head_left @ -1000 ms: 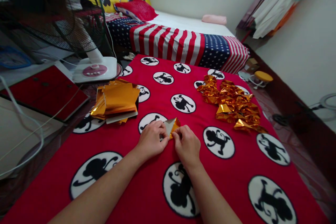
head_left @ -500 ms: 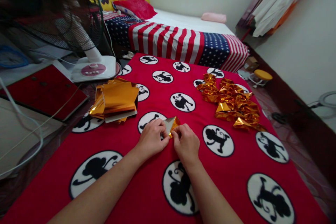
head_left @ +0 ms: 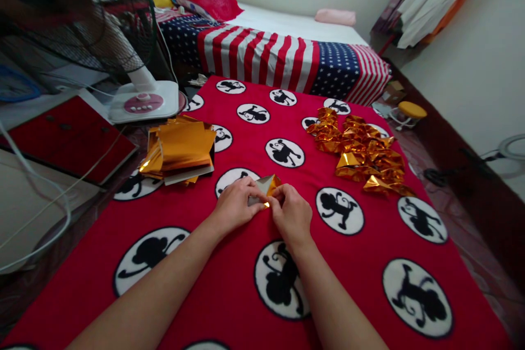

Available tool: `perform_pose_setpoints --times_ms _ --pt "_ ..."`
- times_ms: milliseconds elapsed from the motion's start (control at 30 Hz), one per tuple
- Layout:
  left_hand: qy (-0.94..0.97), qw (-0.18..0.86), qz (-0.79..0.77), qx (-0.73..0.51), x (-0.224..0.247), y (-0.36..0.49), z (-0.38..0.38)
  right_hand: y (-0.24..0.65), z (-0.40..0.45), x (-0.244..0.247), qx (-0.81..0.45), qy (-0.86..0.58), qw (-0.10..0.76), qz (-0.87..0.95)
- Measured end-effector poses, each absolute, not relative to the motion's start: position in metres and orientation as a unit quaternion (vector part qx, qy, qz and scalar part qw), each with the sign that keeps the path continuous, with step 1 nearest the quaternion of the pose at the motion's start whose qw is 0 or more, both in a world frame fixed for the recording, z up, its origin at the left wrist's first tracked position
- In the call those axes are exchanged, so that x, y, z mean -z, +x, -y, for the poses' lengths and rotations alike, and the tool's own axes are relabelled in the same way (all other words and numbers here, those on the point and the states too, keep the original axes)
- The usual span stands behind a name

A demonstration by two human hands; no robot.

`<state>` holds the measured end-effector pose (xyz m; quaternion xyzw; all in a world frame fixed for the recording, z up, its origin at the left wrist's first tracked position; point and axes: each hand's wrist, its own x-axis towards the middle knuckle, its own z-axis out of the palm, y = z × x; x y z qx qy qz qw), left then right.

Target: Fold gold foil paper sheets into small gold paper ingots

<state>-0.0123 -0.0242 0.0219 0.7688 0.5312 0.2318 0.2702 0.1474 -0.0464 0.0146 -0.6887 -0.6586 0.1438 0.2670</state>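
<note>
Between my two hands is a sheet of gold foil paper (head_left: 274,182), grey on its other face and partly folded over at the right. My left hand (head_left: 239,202) grips its left side between thumb and fingers. My right hand (head_left: 291,212) pinches the gold fold at the right, close to my left fingertips. The lower part of the sheet is hidden by my fingers. To the left lies a loose stack of flat gold foil sheets (head_left: 184,145). Several folded gold foil pieces (head_left: 356,147) lie in rows to the right.
A red cloth with monkey prints (head_left: 295,126) covers the surface under my hands. A white-based fan (head_left: 143,99) stands at the back left, beside a red panel (head_left: 68,136). Behind is a bed with a striped, starred cover (head_left: 262,57); a yellow-topped stool (head_left: 412,110) stands at right.
The view has tipped slightly downward, so the scene sits a little higher. Both hands keep their hold on the sheet, with the fingers shifting slightly at the fold.
</note>
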Motion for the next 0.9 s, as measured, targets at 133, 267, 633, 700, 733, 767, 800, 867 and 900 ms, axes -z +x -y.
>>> perform_pose_setpoints --times_ms 133,267,633,700,733,767,800,867,900 --pt "0.773 0.266 -0.533 -0.219 -0.023 -0.013 0.023 0.150 0.046 -0.016 -0.164 -0.684 0.270 0.658" --pt "0.784 0.261 -0.525 -0.203 -0.025 -0.015 0.022 0.157 0.043 -0.017 -0.203 -0.665 0.278 0.663" --pt "0.791 0.254 -0.511 -0.218 -0.019 -0.017 0.022 0.168 0.040 -0.011 -0.218 -0.648 0.340 0.646" --pt "0.788 0.257 -0.512 -0.227 -0.017 -0.016 0.022 0.171 0.035 -0.010 -0.208 -0.670 0.362 0.613" --pt "0.786 0.259 -0.513 -0.230 -0.017 -0.016 0.022 0.171 0.032 -0.009 -0.206 -0.682 0.367 0.597" --pt "0.784 0.259 -0.514 -0.232 -0.016 -0.015 0.022 0.172 0.029 -0.009 -0.203 -0.694 0.367 0.585" --pt "0.783 0.259 -0.514 -0.234 -0.015 -0.015 0.022 0.172 0.026 -0.010 -0.198 -0.703 0.360 0.580" --pt "0.783 0.256 -0.514 -0.239 -0.014 -0.014 0.022 0.170 0.022 -0.012 -0.180 -0.715 0.334 0.587" --pt "0.784 0.255 -0.513 -0.241 -0.014 -0.014 0.022 0.169 0.020 -0.013 -0.171 -0.717 0.321 0.594"
